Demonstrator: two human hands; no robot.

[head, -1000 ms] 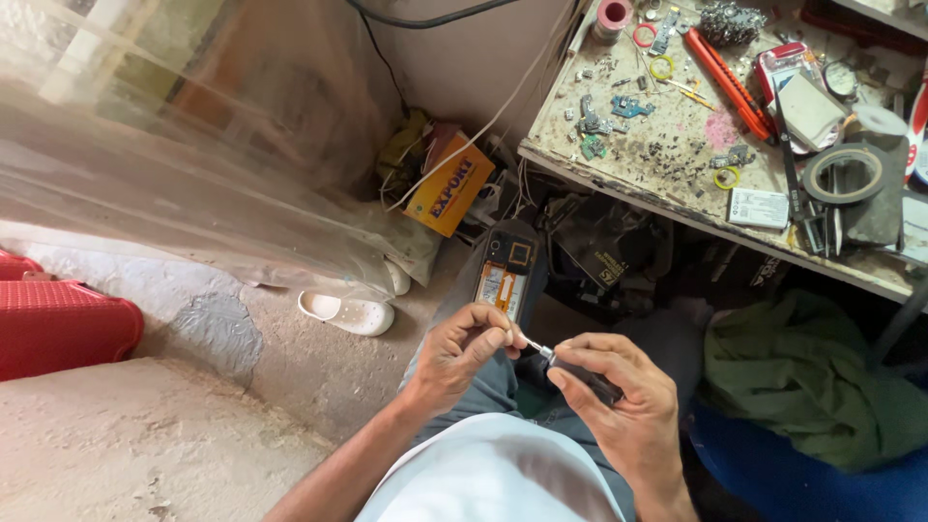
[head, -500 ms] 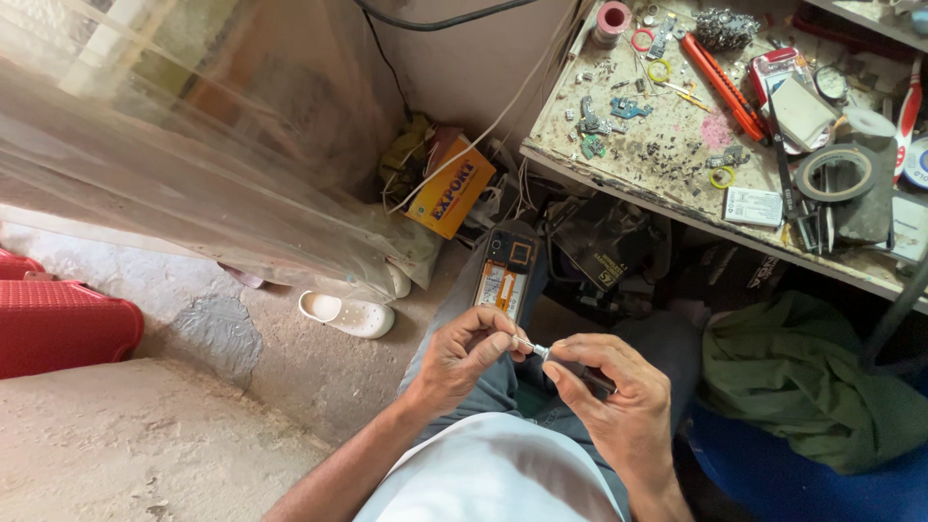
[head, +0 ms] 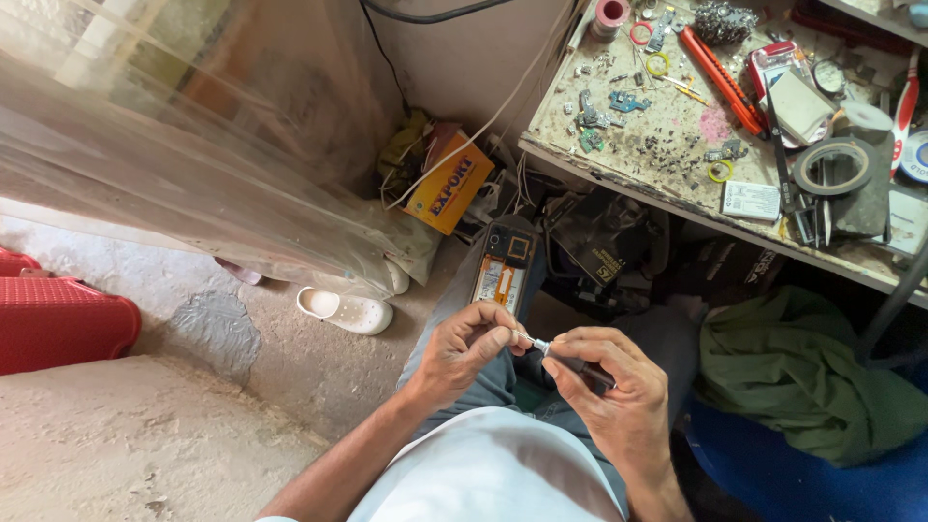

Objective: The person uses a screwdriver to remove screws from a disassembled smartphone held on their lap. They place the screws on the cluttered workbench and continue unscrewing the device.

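Note:
My right hand [head: 619, 391] grips a small dark-handled screwdriver [head: 561, 356] over my lap, its metal tip pointing left. My left hand [head: 466, 350] pinches that tip between thumb and fingers. An opened mobile phone [head: 504, 263] with its back off lies on my left knee, just beyond both hands. Whether a screw or bit sits between my left fingers is too small to tell.
A cluttered workbench [head: 677, 208] stands at the upper right with a red utility knife [head: 720, 81], tape rolls [head: 824, 166], small parts and tools. A yellow box [head: 450, 189] and cables lie below. A white shoe [head: 346, 309], a red plastic stool [head: 60, 321] and a green cloth [head: 807, 372] are near.
Both hands stay together on the screwdriver tip; the left fingers have shifted slightly on it. The view has moved a little.

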